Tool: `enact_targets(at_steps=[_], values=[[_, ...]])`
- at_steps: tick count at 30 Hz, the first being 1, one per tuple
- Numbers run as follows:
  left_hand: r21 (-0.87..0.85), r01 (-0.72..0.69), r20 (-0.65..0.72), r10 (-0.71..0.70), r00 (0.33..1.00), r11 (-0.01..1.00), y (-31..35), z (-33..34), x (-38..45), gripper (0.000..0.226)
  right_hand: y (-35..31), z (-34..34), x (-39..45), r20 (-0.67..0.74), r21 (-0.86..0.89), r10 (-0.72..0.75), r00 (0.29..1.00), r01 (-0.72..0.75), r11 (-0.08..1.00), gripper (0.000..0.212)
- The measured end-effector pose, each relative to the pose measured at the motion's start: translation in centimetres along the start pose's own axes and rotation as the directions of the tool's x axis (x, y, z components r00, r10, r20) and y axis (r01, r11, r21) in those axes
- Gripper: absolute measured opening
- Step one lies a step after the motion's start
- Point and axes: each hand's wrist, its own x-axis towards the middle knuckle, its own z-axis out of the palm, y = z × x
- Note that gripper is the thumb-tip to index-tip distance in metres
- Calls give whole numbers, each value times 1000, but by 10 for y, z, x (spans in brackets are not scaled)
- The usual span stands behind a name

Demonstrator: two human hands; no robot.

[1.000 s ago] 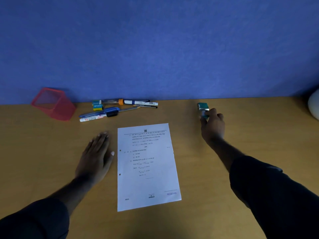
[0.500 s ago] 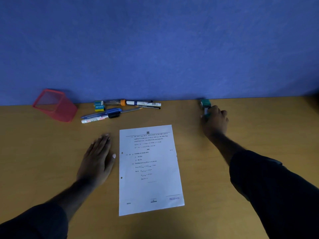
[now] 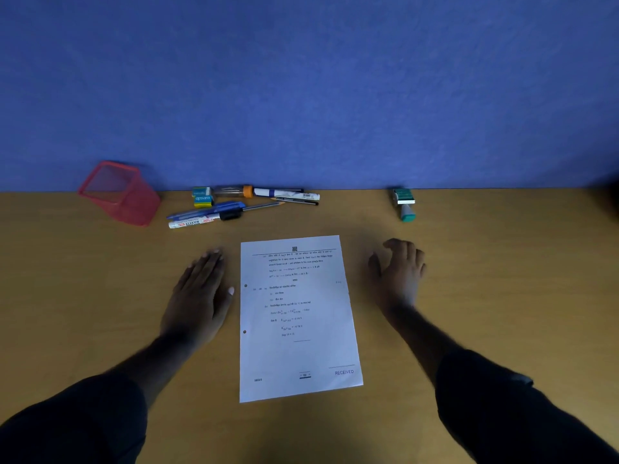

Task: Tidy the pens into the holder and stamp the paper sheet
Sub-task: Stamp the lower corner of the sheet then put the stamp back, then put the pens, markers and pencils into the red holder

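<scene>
Hands: left hand flat, right hand loosely curled, both empty | Risk: tilted holder may tip when pens drop in.

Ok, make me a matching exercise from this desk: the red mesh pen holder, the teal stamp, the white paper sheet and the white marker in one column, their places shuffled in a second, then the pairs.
Things:
1. red mesh pen holder
2. teal stamp
3. white paper sheet
4. white marker

Places:
A. flat between the left hand and right hand
B. far left, tipped, by the blue wall
C. front of the pen pile
D. far right, by the wall, beyond the right hand

Pairs: 1-B, 2-D, 3-A, 4-C
</scene>
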Motion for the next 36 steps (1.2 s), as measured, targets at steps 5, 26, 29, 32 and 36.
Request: enact_targets(at_steps=[5, 26, 29, 32, 36], values=[[17, 13, 43, -14, 999, 1000, 4, 0, -1, 69, -22, 1, -39, 47, 11, -85, 995, 84, 996, 27], [34, 179, 27, -179, 983, 983, -105, -37, -21, 86, -131, 40, -58, 254, 48, -279, 926, 276, 960, 23], [26, 132, 25, -133, 991, 991, -119, -35, -19, 86, -151, 50, -52, 262, 84, -320, 911, 309, 947, 23], [-19, 112, -7, -112, 994, 994, -123, -33, -17, 83, -169, 60, -41, 274, 100, -369, 888, 356, 929, 25], [-13, 103, -27, -104, 994, 995, -122, -31, -16, 82, -196, 76, -22, 307, 93, -435, 846, 428, 899, 32]])
